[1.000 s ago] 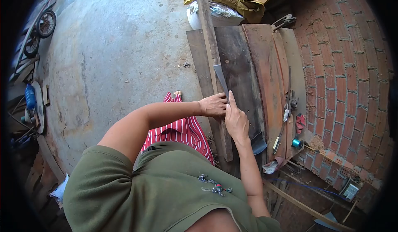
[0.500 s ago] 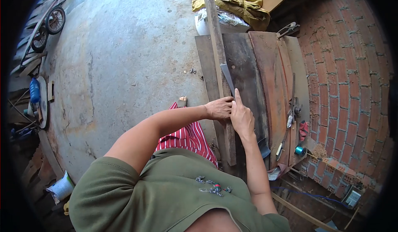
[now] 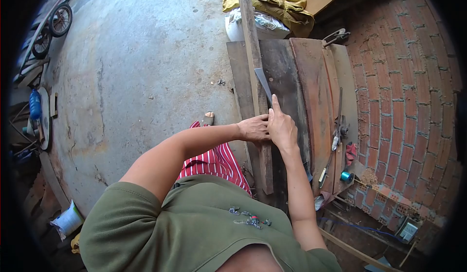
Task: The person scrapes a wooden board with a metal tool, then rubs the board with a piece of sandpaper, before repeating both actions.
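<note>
Right hand [image 3: 283, 128]: fingers closed round the near end of the blade [image 3: 263, 83], pointer finger straight along its back
Left hand [image 3: 255, 128]: fingers clenched on the stick [image 3: 250, 38], touching the right hand
Blade: lies on the stick's edge, tip pointing away
Stick: long, lies on the bench [image 3: 316, 77]
Tools [image 3: 338, 131]: at the bench's right side, by the wall [image 3: 408, 77]
Do it well: I think push the blade away from the body, keep the left hand behind it, press the stick down

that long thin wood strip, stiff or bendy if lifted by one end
Probably stiff, slight sag: the wood strip is long, narrow, lying straight along the planks. Likely light: the left hand alone grips it, the right hand holds the blade.
</note>
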Tool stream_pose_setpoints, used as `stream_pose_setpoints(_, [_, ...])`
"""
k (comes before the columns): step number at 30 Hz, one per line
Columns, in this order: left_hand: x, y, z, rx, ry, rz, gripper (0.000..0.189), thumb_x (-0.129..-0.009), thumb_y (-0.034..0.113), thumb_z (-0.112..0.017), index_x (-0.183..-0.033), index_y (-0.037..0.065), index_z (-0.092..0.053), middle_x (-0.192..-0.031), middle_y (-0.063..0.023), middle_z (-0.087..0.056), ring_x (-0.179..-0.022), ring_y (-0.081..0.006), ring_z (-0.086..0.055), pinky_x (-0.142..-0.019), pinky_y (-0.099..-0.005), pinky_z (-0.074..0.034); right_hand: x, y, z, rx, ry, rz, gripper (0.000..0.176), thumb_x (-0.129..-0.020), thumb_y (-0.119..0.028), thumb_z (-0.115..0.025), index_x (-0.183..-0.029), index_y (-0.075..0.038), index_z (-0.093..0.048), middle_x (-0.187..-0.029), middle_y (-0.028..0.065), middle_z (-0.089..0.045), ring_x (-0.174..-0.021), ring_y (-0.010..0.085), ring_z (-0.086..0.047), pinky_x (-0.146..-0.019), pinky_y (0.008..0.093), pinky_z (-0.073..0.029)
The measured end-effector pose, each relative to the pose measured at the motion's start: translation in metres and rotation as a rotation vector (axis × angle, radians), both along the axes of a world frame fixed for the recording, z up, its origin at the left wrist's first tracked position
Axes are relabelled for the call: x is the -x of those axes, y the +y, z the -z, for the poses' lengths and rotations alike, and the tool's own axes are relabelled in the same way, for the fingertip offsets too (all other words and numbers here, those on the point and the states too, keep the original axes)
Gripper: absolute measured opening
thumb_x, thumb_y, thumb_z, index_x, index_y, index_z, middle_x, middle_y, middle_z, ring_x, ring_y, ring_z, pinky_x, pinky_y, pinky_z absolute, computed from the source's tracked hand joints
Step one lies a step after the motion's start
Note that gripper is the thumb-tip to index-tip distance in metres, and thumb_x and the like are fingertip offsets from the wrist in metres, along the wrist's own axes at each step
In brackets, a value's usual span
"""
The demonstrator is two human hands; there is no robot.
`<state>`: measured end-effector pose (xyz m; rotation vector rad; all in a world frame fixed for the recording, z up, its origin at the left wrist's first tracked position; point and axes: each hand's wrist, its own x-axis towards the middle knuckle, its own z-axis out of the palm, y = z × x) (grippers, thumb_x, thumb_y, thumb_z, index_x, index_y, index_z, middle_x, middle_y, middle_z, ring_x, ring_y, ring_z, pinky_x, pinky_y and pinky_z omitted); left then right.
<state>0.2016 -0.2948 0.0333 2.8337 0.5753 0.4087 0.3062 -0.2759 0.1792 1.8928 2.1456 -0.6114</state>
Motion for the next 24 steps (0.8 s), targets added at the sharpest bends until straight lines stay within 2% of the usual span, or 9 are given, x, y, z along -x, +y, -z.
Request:
stream_pose_setpoints(3, [0.003,0.014,0.002,0.104,-0.015,0.001,0.081,-0.067,0.056,-0.075,-0.135,0.018,-0.054,-0.142,-0.0035,-0.052,-0.139,-0.0265,-0.038,-0.118,-0.0492,-0.019,0.006,0.014,0.006,-0.059,0.031,-0.001,0.053,-0.100,-0.031,-0.044,-0.150,-0.015,-0.035,-0.088,0.0309,-0.067,-0.086,0.0472,-0.067,-0.077,0.0571,-0.052])
stream_pose_setpoints(5, [0.000,0.017,0.004,0.046,-0.105,0.016,0.081,-0.066,0.057,-0.075,-0.134,0.017,-0.055,-0.139,-0.0038,-0.054,-0.136,-0.0260,-0.040,-0.117,-0.0477,-0.021,-0.001,0.009,0.005,-0.092,0.061,-0.001,0.053,-0.100,-0.030,-0.044,-0.150,-0.015,-0.035,-0.087,0.0325,-0.066,-0.085,0.0492,-0.065,-0.076,0.0581,-0.051])
stream_pose_setpoints(7, [0.003,0.014,0.004,0.135,-0.032,-0.019,0.081,-0.066,0.058,-0.076,-0.132,0.016,-0.055,-0.136,-0.0044,-0.055,-0.134,-0.0258,-0.041,-0.116,-0.0473,-0.022,0.001,-0.006,0.005,-0.027,0.086,0.046,0.053,-0.100,-0.032,-0.045,-0.150,-0.016,-0.036,-0.090,0.0284,-0.069,-0.088,0.0467,-0.067,-0.078,0.0564,-0.054])
stream_pose_setpoints(8, [-0.003,0.016,0.003,0.263,0.156,-0.005,0.088,-0.064,0.061,-0.076,-0.137,0.016,-0.051,-0.138,-0.0062,-0.054,-0.135,-0.0268,-0.041,-0.116,-0.0477,-0.022,0.004,-0.006,0.006,-0.029,0.092,0.046,0.053,-0.100,-0.032,-0.045,-0.150,-0.016,-0.036,-0.090,0.0284,-0.069,-0.088,0.0467,-0.067,-0.078,0.0564,-0.054])
stream_pose_setpoints(12, [0.003,0.012,0.000,0.117,-0.077,-0.021,0.087,-0.065,0.058,-0.077,-0.136,0.016,-0.052,-0.141,-0.0051,-0.052,-0.137,-0.0262,-0.040,-0.116,-0.0487,-0.025,0.010,0.007,0.016,-0.055,0.103,0.045,0.053,-0.100,-0.032,-0.044,-0.150,-0.015,-0.036,-0.091,0.0279,-0.069,-0.088,0.0470,-0.067,-0.079,0.0564,-0.054])
stream_pose_setpoints(16, [0.001,0.012,0.000,0.088,-0.034,-0.017,0.085,-0.065,0.056,-0.077,-0.137,0.017,-0.052,-0.144,-0.0049,-0.050,-0.137,-0.0252,-0.040,-0.118,-0.0485,-0.023,0.028,0.041,0.030,-0.172,0.148,0.002,0.052,-0.100,-0.032,-0.044,-0.149,-0.014,-0.038,-0.092,0.0293,-0.068,-0.089,0.0466,-0.067,-0.080,0.0550,-0.054])
stream_pose_setpoints(21, [0.000,0.015,0.008,0.030,-0.050,-0.042,0.085,-0.065,0.055,-0.077,-0.137,0.018,-0.052,-0.144,-0.0039,-0.051,-0.137,-0.0251,-0.040,-0.119,-0.0496,-0.018,-0.004,-0.008,0.010,-0.026,0.024,0.014,0.051,-0.100,-0.032,-0.044,-0.148,-0.015,-0.039,-0.089,0.0283,-0.069,-0.088,0.0460,-0.068,-0.079,0.0546,-0.054])
stream_pose_setpoints(23, [0.000,0.011,0.009,0.083,-0.018,-0.047,0.085,-0.064,0.056,-0.077,-0.137,0.019,-0.052,-0.144,-0.0031,-0.050,-0.138,-0.0254,-0.039,-0.119,-0.0496,-0.018,0.000,0.000,0.015,-0.062,0.045,-0.011,0.051,-0.100,-0.030,-0.044,-0.148,-0.015,-0.039,-0.088,0.0296,-0.068,-0.086,0.0475,-0.067,-0.077,0.0559,-0.053])
stream_pose_setpoints(24, [0.000,0.011,0.012,0.021,-0.114,-0.039,0.087,-0.063,0.057,-0.077,-0.137,0.017,-0.052,-0.142,-0.0025,-0.052,-0.137,-0.0258,-0.040,-0.118,-0.0486,-0.021,0.003,0.008,0.019,-0.107,0.074,-0.018,0.050,-0.100,-0.029,-0.044,-0.148,-0.015,-0.039,-0.088,0.0309,-0.067,-0.085,0.0491,-0.066,-0.075,0.0573,-0.053])
